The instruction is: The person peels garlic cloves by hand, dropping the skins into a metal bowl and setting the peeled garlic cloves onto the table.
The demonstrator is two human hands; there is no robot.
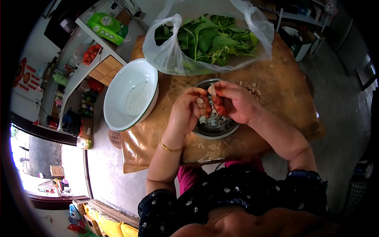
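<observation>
My left hand (184, 107) is closed, its curled fingers around a pale garlic clove (200, 102). Between the thumb and fingertips of my right hand (239, 103) is another garlic clove (212, 90). The fingertips of both hands are close together above a round metal bowl (215, 136). Pale bits that look like garlic and its skins lie inside the bowl, partly hidden by my fingers. Several loose garlic cloves (254, 87) are scattered on the table just beyond my right hand.
A brown-covered table (166, 152) carries everything at hand. A large white basin (111, 114) stands at its left edge. Across the back sits a clear plastic bag (173, 65) of green leaves (213, 39). A cluttered shelf unit (89, 59) stands farther left.
</observation>
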